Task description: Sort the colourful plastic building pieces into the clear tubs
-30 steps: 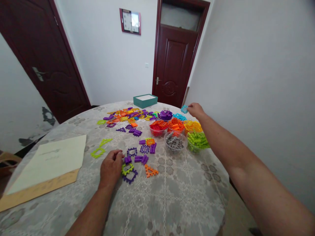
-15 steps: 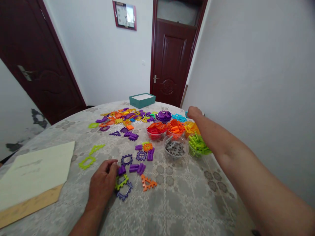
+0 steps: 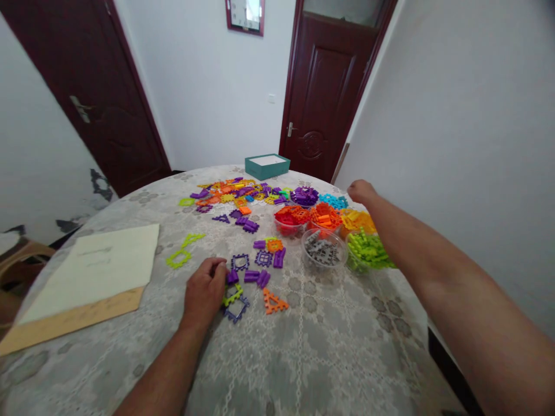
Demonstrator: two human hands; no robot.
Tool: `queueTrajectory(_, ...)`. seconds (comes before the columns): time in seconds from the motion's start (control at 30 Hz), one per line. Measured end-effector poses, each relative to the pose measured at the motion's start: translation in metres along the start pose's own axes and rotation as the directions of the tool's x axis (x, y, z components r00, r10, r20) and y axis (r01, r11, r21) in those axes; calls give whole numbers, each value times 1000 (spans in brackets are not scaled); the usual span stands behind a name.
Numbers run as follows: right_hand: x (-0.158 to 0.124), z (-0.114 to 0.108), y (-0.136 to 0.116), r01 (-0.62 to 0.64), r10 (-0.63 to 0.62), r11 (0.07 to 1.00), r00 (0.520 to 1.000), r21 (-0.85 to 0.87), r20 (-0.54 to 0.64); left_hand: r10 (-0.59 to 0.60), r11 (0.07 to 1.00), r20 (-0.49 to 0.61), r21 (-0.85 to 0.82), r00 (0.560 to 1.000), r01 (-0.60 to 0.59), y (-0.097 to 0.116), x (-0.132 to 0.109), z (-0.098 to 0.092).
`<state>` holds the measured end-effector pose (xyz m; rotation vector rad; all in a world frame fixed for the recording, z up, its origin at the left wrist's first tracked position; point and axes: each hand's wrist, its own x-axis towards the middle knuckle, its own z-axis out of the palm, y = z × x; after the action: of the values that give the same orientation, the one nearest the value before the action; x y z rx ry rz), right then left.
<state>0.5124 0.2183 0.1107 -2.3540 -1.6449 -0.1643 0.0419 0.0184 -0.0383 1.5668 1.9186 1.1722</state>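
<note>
My left hand (image 3: 206,290) rests on the tablecloth with its fingers curled closed. Touching or right beside its fingertips are a purple connector piece (image 3: 233,277), a lime square frame piece (image 3: 233,294) and a dark blue square frame piece (image 3: 237,310). What lies inside the fingers is hidden. Stretched far across the table, my right hand (image 3: 362,192) is closed, its fingertips turned away from view. It is just right of the light blue pieces (image 3: 333,201), behind the bowl of yellow pieces (image 3: 356,221). Anything it holds cannot be made out.
Bowls of red (image 3: 290,217), orange (image 3: 324,218), grey (image 3: 323,249), lime (image 3: 368,248) and purple pieces (image 3: 304,195) cluster at centre right. A mixed pile (image 3: 236,190), green box (image 3: 267,168), paper sheet (image 3: 99,254) and orange triangle (image 3: 274,301) also lie on the table.
The view has shifted, so the table appears further right and slightly higher. My right hand is still reaching by the light blue pieces, which show more fully. My left hand stays beside the joined pieces.
</note>
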Motion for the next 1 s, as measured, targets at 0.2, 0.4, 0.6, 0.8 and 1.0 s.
queueTrajectory(0.2,-84,-31,-42,361,-311,915,916,180,-255,34,994,-52,-100,998,-39,-1,-4,7)
queueTrajectory(0.4,-262,10,-112,693,-672,559,700,456,-240,159,987,-340,26,927,-159,-14,7,-19)
queueTrajectory(0.6,-335,101,-141,783,-754,464,595,414,-278,189,915,-273,398,943,-68,-44,16,-35)
queueTrajectory(0.8,-334,126,-136,755,-750,498,622,427,-226,118,827,-128,561,985,-26,-50,24,-21)
queueTrajectory(1.0,-331,129,-138,722,-731,507,649,470,-209,113,767,-60,640,992,-49,-42,43,-21)
